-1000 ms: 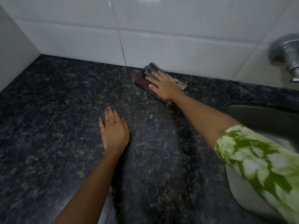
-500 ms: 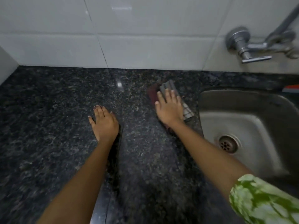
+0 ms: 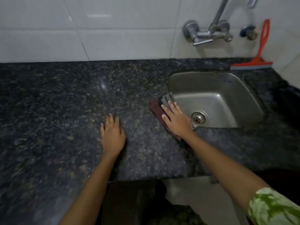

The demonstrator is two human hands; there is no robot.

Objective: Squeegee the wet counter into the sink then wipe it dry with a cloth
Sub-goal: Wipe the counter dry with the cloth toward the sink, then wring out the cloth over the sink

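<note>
**Right hand presses cloth at the sink edge**

Right hand lies flat, fingers spread, on the folded cloth, which sits on the counter and reaches over the left rim of the sink. Left hand rests open, palm down, on the bare granite. Behind the sink, the red squeegee leans on the tiled wall.

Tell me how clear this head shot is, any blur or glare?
Head view: dim overall; the left hand is motion-blurred; a small glare spot shines on the granite counter; a soft reflection sits on the wall tiles; wide-angle bending curves the edges.
</note>
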